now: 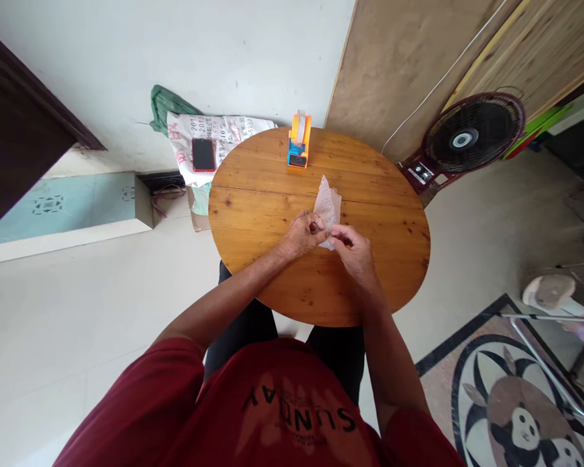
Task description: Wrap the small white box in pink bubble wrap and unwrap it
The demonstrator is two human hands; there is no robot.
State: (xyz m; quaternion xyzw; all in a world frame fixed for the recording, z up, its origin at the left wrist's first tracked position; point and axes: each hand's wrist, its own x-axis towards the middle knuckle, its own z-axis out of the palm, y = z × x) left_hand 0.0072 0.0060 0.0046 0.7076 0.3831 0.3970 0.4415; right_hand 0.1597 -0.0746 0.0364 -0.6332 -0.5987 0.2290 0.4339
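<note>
A crumpled, pinkish-white sheet with a dimpled surface [327, 202] lies near the middle of the round wooden table [263, 214]; it looks like bubble wrap or tissue, and I cannot tell which. My left hand [304, 235] pinches its near left part between thumb and fingers. Close by, my right hand [354, 251] is closed in a pinch on the near right edge, its fingertips almost meeting those of the left. Whatever small part lies between the fingertips is hidden. Beyond the sheet, at the table's far edge, stands an orange and blue tape dispenser [299, 139] with a roll of tape.
Left of the table, a phone [203, 155] rests on a printed white sack [180, 136] against the wall. A dark red fan [467, 139] stands at the back right. A metal-framed rack [540, 363] is at the lower right, over a panda-patterned floor [511, 402].
</note>
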